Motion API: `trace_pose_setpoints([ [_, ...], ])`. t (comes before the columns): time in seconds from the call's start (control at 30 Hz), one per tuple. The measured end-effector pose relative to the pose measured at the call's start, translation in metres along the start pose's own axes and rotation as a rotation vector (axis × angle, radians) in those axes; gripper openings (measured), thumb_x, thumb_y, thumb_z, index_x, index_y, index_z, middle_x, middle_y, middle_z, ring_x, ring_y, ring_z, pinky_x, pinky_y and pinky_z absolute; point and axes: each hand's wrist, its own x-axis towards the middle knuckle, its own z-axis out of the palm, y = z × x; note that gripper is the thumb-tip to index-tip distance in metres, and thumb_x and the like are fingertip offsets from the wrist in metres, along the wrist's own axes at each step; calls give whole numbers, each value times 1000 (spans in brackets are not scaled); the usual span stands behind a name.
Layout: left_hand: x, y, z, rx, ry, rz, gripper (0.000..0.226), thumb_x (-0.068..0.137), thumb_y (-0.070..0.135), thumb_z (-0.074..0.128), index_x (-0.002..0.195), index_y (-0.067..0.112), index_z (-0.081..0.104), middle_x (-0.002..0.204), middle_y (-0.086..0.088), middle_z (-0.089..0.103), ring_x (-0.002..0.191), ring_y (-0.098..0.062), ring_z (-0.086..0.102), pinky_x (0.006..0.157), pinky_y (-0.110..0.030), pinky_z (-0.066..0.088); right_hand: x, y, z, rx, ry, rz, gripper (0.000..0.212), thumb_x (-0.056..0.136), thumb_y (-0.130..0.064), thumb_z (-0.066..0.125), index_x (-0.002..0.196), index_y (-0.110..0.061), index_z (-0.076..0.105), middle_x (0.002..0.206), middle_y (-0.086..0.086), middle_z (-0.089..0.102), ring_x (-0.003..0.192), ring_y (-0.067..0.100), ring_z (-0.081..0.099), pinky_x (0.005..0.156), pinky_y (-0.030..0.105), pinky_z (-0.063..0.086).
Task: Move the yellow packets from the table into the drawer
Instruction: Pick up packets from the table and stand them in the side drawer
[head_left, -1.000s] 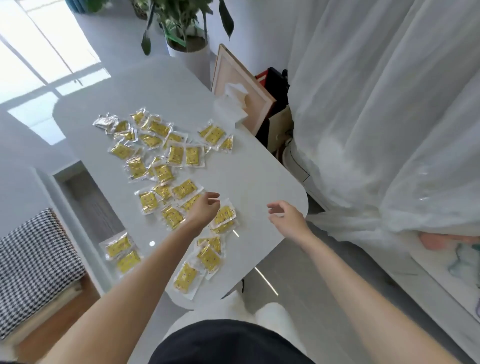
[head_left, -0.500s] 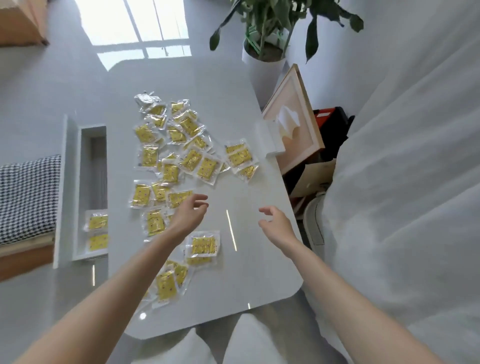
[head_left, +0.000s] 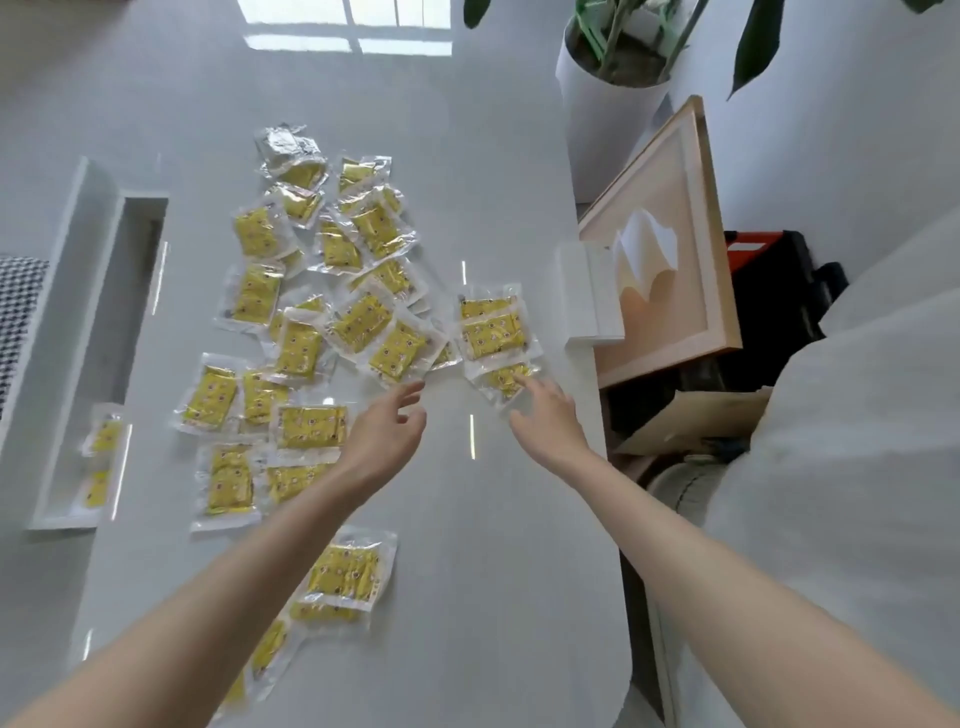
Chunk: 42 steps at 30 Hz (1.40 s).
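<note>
Several yellow packets (head_left: 358, 321) in clear wrap lie scattered over the white table (head_left: 498, 519). A small stack of yellow packets (head_left: 491, 330) sits apart near the right edge. My right hand (head_left: 545, 415) reaches to that stack, its index fingertip touching the lowest packet (head_left: 501, 379); it holds nothing. My left hand (head_left: 382, 436) hovers open over the table just below the middle packets. The open drawer (head_left: 85, 332) is at the left, with two yellow packets (head_left: 104, 436) lying inside.
A white tissue box (head_left: 587, 291) stands at the table's right edge. Beside the table lean a framed picture (head_left: 670, 249) and a black bag (head_left: 779, 291). A potted plant (head_left: 613, 98) stands at the back. White curtain hangs at the right, a checked cushion at the left.
Both hands have moved forward over the table. The right hand has come to the small stack on the right and touches it. My view has tilted to look more straight down.
</note>
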Motion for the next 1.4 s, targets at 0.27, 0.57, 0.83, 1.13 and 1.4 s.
trace_pose_setpoints([
  [0.27,81,-46,35,220,60,114,53,97,17,45,147,22,31,151,1,34,139,-17,30,113,-32,23,121,9,41,-305,81,-133,60,98,-32,43,152,-29,17,162,1,1,148,26,-2,119,46,12],
  [0.57,156,-70,51,687,39,74,59,97,32,38,148,44,10,160,7,-9,143,-40,-15,117,-51,0,158,42,67,-427,171,-169,60,97,-51,36,151,-43,11,162,-4,-4,147,31,2,119,43,8],
  [0.83,124,-105,71,871,157,243,63,89,27,50,144,46,26,159,4,11,140,-42,11,113,-49,16,99,70,91,-480,190,-227,62,87,-62,48,143,-42,33,146,2,30,127,28,31,105,40,30],
  [1.13,14,-155,79,707,51,79,84,72,58,68,142,47,23,134,1,21,117,-26,30,91,-40,38,-7,76,123,-556,-24,-80,67,72,-73,58,123,-32,41,117,1,38,109,22,40,84,33,43],
  [1.4,-13,-172,82,449,181,-107,104,72,34,78,150,30,9,132,-11,29,117,-26,36,99,-35,36,-28,83,119,-419,-131,-79,76,77,-36,76,140,-38,33,139,3,23,121,25,32,82,36,49],
])
